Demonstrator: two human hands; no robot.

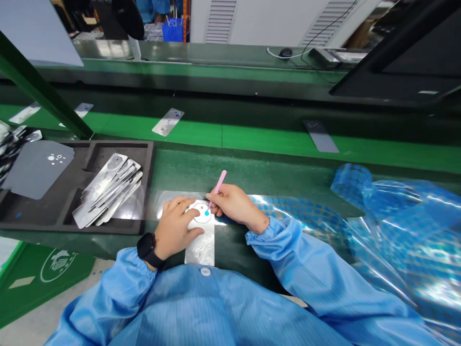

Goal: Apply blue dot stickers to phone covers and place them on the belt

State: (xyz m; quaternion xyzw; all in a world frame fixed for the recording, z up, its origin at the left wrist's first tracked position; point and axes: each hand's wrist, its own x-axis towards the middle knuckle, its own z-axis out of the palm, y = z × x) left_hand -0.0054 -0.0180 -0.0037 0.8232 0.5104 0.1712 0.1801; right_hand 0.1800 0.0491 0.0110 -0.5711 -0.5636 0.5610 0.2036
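Before me lies a whitish phone back panel with a round camera area at its top. My left hand rests on its left side, thumb and fingers spread over the surface. Between the fingers of my right hand is a slim pink tool, apparently tweezers, slanting down to the camera area. At its tip sits a small blue dot on the panel. A clear strip with blue round stickers stretches to the right, partly under my right arm.
At left, a dark tray bears a fanned stack of panels and a grey perforated sheet. Crumpled film with blue dots heaps at right. Several panels, one a silvery panel, lie on the green belt beyond the bench.
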